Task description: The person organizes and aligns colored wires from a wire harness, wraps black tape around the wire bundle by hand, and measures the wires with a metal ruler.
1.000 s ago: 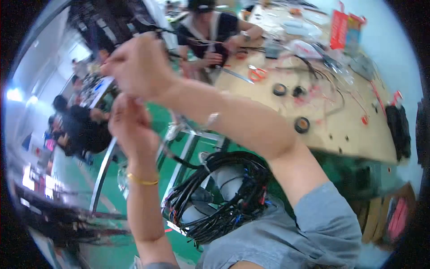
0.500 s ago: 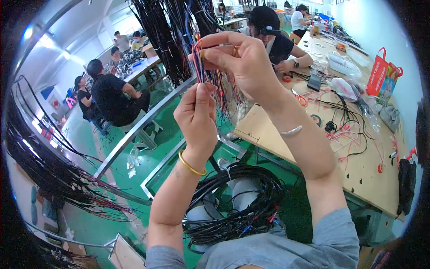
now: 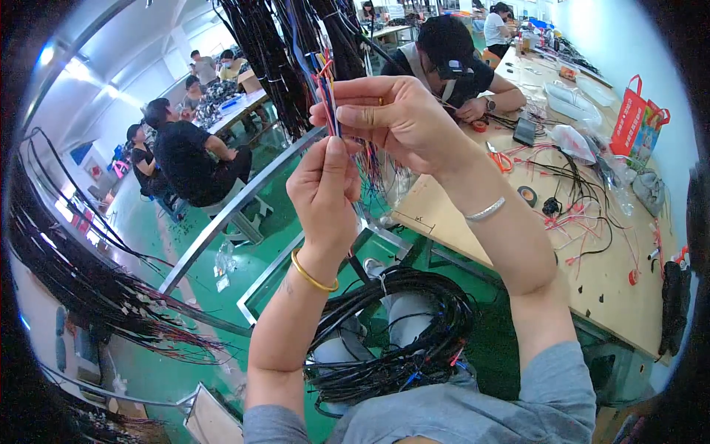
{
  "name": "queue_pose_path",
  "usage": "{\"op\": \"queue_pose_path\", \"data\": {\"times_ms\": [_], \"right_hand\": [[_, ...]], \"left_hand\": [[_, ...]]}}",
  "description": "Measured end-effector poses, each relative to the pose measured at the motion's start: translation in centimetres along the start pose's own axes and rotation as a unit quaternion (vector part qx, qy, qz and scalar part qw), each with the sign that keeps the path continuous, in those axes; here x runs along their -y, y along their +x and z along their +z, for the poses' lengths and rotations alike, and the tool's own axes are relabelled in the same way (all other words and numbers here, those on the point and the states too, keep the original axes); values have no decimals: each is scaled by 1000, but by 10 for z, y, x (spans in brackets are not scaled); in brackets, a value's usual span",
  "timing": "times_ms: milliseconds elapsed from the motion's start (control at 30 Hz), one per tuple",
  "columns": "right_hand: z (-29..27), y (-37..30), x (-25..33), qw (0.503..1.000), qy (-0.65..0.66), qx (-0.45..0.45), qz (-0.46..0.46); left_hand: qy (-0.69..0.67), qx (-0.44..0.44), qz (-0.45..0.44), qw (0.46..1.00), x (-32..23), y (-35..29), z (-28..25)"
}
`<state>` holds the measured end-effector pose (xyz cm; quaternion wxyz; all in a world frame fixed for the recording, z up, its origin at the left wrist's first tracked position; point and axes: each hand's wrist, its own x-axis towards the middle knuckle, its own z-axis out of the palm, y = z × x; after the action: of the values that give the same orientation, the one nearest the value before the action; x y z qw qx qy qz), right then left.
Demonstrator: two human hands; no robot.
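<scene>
The forearms (image 3: 277, 337) are slanting upward above a coil of black cable (image 3: 455, 314) lying across the legs (image 3: 407, 323). The left hand (image 3: 325, 192) is pinching a slim bundle of coloured wires (image 3: 326, 81) between thumb and fingers; the right hand (image 3: 396, 122) is pinching it just above. The bundle is standing nearly upright, its ends poking past the right hand's fingertips. Beyond, a red bag (image 3: 630, 120) is standing on the table (image 3: 473, 226), hiding its contents.

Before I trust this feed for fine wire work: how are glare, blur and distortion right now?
Head view: ceiling lights flare at upper left; head view: the fisheye bows lines toward the black rim; head view: the left hand and right hand look fairly sharp, but tips of the coloured wires they hold are too small to separate reliably.
</scene>
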<state>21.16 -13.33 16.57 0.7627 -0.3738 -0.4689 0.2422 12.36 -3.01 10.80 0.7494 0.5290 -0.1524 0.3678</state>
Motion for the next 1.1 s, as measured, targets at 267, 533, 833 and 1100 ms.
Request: {"op": "queue_pose_path", "data": {"times_ms": [267, 533, 833, 1100], "right_hand": [[-8, 6, -14, 998, 58, 19, 2], [-4, 7, -22, 997, 52, 28, -44], [-4, 8, -12, 995, -86, 4, -55], [-4, 12, -5, 966, -236, 3, -102]], "left_hand": [[-111, 75, -116, 984, -7, 2, -9], [-149, 112, -168, 968, -12, 4, -19], [-139, 101, -186, 967, -14, 4, -22], [-115, 83, -184, 973, -12, 4, -20]]}}
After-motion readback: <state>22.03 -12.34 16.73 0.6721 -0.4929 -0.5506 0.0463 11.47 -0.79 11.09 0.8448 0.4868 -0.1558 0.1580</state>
